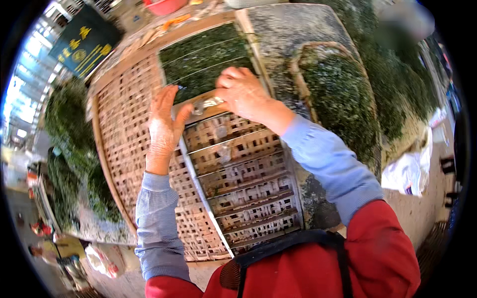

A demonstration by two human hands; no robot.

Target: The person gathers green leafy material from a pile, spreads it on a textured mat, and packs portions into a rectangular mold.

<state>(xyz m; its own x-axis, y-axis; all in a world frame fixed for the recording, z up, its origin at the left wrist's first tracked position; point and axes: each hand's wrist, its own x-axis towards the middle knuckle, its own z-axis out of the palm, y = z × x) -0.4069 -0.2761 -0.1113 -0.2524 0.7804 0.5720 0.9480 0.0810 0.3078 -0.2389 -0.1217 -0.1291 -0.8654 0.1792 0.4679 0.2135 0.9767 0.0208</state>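
Observation:
A long framed rack with thin crossbars lies before me. Its far sections are packed with dark green leafy matter, while the woven surface shows through its near sections. Across the edge of the green fill runs a flat wooden bar, with a shiny clear or silvery piece on it. My right hand has curled fingers and grips the bar's right part, though its fingertips are partly hidden. My left hand is at the bar's left end, fingers stretched up and thumb apart, with nothing visible between them.
Under the rack is a large woven bamboo tray. More green matter lies in a heap to the right and in a pile to the left. A dark green printed bag stands far left. White plastic bags are at right.

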